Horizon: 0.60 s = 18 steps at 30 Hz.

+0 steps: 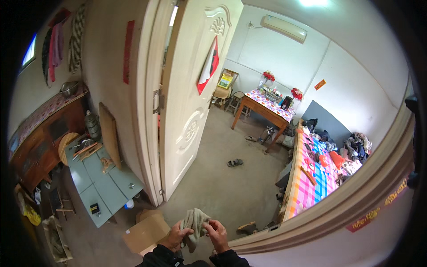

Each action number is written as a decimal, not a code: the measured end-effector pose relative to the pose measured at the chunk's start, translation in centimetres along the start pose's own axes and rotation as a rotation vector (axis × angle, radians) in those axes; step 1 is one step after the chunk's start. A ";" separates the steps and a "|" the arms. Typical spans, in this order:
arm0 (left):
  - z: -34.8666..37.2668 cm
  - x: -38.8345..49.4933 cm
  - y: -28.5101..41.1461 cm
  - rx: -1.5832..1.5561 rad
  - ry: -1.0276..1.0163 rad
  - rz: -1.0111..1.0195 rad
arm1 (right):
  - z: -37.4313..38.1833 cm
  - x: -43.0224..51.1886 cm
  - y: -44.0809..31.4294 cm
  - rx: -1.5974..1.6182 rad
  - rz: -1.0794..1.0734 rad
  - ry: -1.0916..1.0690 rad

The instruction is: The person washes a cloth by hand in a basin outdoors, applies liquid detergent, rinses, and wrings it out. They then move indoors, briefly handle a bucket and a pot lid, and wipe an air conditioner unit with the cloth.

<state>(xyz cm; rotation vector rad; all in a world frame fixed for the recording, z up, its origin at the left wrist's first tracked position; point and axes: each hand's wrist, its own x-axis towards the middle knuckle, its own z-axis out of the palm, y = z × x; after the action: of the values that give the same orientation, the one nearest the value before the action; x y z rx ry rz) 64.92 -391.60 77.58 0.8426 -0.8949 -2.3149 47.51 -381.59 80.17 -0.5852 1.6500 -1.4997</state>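
Observation:
A crumpled grey-green cloth [194, 225] is held up between my two hands at the bottom middle. My left hand [174, 236] grips its left side, thumb over the fabric. On the right, my right hand [217, 235] pinches the cloth's other edge between thumb and fingers. Just behind and left of my left hand lies an opened cardboard box [146, 232] on the floor, its flaps spread. Both forearms wear dark sleeves.
A pale panelled door [186, 100] stands open ahead. Left is a grey-green table [100, 187] with a small black box. Sandals [235, 163] lie on the floor inside the room. At right, a bed [310, 180] carries clothes; a wooden table [263, 106] stands farther back.

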 end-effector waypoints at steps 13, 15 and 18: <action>8.0 25.1 4.6 0.008 -0.051 -0.033 | -7.8 25.5 -3.9 -0.038 -0.073 0.134; 10.3 29.0 5.5 -0.005 -0.034 -0.075 | -9.5 28.8 -5.4 -0.037 -0.095 0.177; 13.7 34.6 6.6 -0.026 -0.034 -0.078 | -12.3 33.7 -7.5 0.007 -0.093 0.198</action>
<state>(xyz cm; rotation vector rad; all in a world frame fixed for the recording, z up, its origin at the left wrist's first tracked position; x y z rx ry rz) 33.59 -412.64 77.96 0.8434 -0.8581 -2.4097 17.31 -402.27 78.39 -0.5297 1.7880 -1.6754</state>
